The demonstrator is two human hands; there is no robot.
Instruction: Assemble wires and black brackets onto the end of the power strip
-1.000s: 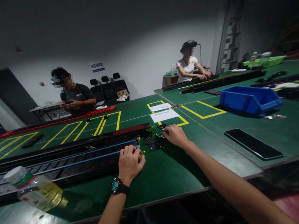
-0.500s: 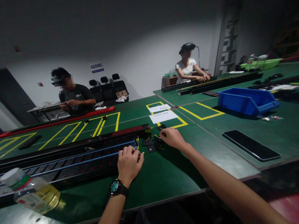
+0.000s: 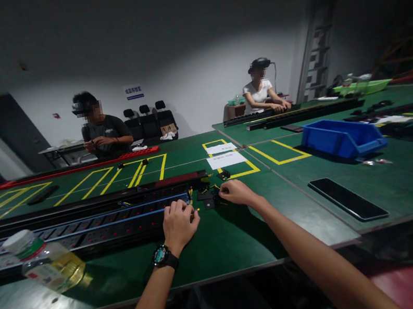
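My left hand (image 3: 180, 226), with a watch on the wrist, has its fingers curled over the right end of a long black rail (image 3: 120, 231) with red dots and blue edge strips. My right hand (image 3: 237, 193) is closed in a pinch at the small black parts (image 3: 208, 198) off the rail's end. Thin yellow bits, perhaps wires, show near these parts; whatever the right fingertips hold is too small to make out. Just beyond the right hand lies another small black part (image 3: 224, 174).
A bottle of yellow liquid (image 3: 46, 263) stands at the front left. To the right are a phone (image 3: 346, 198) and a blue bin (image 3: 342, 139). White paper sheets (image 3: 226, 160) lie ahead. Two people (image 3: 105, 132) work across the table.
My right hand has drawn back slightly toward me, away from the small black part beyond it. My left hand stays at the rail's end.
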